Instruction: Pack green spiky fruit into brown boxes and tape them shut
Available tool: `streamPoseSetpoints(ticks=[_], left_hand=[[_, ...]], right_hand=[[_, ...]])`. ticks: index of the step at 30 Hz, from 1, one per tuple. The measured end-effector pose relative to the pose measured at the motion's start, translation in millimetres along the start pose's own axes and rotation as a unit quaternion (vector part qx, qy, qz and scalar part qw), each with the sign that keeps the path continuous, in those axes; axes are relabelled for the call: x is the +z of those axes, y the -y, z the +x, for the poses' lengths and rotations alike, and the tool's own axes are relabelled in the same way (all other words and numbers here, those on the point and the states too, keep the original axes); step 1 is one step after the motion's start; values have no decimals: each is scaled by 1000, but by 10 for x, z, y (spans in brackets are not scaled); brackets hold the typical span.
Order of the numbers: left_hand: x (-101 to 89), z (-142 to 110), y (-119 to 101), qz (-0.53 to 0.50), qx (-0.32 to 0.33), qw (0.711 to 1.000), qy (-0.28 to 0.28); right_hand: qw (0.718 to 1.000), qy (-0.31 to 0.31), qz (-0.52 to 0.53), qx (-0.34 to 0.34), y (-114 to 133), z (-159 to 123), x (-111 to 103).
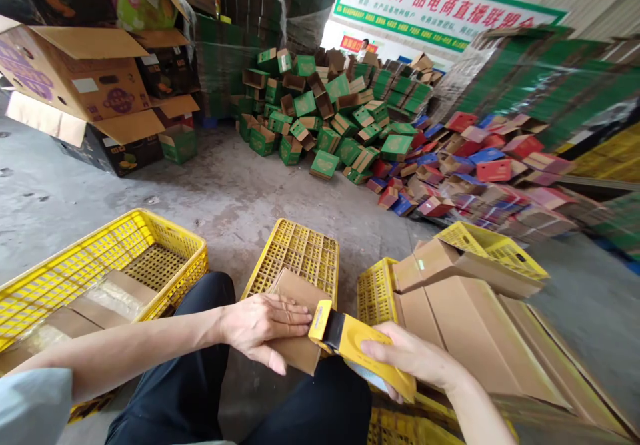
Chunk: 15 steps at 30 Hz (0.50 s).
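Observation:
A small brown cardboard box (296,292) rests on an upturned yellow plastic crate (303,245) between my knees. Flat across its top lies my left hand (267,328), fingers stretched out towards the right and thumb apart. My right hand (407,352) grips a yellow tape dispenser (373,342) with a black part near its head. The dispenser's front end is at the box's right edge, close to my left fingertips; whether it touches the cardboard I cannot tell. Part of the box is covered by my left hand.
On the left, a yellow crate (173,232) holds brown boxes (133,288). Another crate (367,292) at right bears flattened cardboard (480,332). Beyond are large cartons (100,75), piled green boxes (325,162), red and blue boxes (493,172), and a distant person (363,46).

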<state>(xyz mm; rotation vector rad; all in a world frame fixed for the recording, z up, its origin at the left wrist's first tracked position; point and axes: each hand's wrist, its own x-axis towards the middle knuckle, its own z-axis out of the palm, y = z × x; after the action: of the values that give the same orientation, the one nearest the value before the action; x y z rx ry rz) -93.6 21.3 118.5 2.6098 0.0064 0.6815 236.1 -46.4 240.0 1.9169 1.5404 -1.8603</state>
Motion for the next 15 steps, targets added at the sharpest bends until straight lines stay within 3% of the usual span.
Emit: streamPoseSetpoints(ticks=[9,15], left_hand=[[8,-13,-18,-9,25,1000,-14],[-79,41,-121,-5,-4,1000,-3]], right_hand=[[1000,-13,-7,9,-71,-58,13],[998,-46,-29,27,-44,-68,49]])
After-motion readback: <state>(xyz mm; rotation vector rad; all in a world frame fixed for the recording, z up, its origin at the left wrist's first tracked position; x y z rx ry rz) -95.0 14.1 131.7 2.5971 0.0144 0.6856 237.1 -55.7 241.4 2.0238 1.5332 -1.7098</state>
